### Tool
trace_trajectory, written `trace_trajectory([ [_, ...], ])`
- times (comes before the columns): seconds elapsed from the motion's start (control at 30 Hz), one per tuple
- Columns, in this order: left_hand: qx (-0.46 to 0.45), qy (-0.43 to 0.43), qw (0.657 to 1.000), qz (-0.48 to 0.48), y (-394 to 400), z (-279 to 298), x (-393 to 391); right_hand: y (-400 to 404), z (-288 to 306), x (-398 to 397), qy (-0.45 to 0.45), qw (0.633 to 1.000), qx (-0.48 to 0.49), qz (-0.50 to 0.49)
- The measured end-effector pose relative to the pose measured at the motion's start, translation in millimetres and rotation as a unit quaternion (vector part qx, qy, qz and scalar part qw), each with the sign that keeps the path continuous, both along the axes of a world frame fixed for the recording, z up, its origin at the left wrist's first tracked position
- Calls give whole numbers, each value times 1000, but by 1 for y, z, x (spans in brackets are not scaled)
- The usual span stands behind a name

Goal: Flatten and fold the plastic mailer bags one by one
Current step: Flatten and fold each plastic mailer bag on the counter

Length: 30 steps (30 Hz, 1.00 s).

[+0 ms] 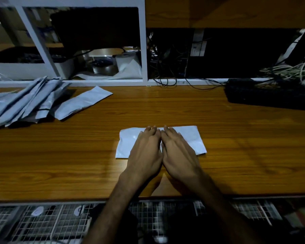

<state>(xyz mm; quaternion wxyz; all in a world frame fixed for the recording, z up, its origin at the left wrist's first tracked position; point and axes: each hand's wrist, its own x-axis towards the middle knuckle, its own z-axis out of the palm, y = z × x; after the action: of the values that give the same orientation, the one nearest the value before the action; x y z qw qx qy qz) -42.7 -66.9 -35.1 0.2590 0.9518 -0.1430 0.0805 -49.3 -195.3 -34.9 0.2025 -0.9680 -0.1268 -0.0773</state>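
Observation:
A white plastic mailer bag lies folded on the wooden table, near the front middle. My left hand and my right hand lie side by side on it, palms down, fingers straight and pressing it flat. Both hands cover the bag's middle; only its left and right ends show. A pile of several folded grey-white mailer bags lies at the far left of the table, and one more folded bag sits apart at the pile's right.
A white shelf frame rises at the table's back. Behind it are a roll of plastic and tangled cables. A black keyboard sits back right. Wire baskets stand below the table's front edge.

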Motion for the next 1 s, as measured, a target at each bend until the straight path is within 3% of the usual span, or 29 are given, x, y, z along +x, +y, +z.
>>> trace_trajectory([
  [0.27,121,11,993,-3,3,-6,-1,-5,-8,-2,3,998,-56,6],
  [0.53,140,29,989,40,-2,-4,-3,-4,-13,-4,-21,998,-60,-25],
  [1.0,155,60,981,102,-7,-3,-7,-8,-8,-4,35,992,-97,-78],
])
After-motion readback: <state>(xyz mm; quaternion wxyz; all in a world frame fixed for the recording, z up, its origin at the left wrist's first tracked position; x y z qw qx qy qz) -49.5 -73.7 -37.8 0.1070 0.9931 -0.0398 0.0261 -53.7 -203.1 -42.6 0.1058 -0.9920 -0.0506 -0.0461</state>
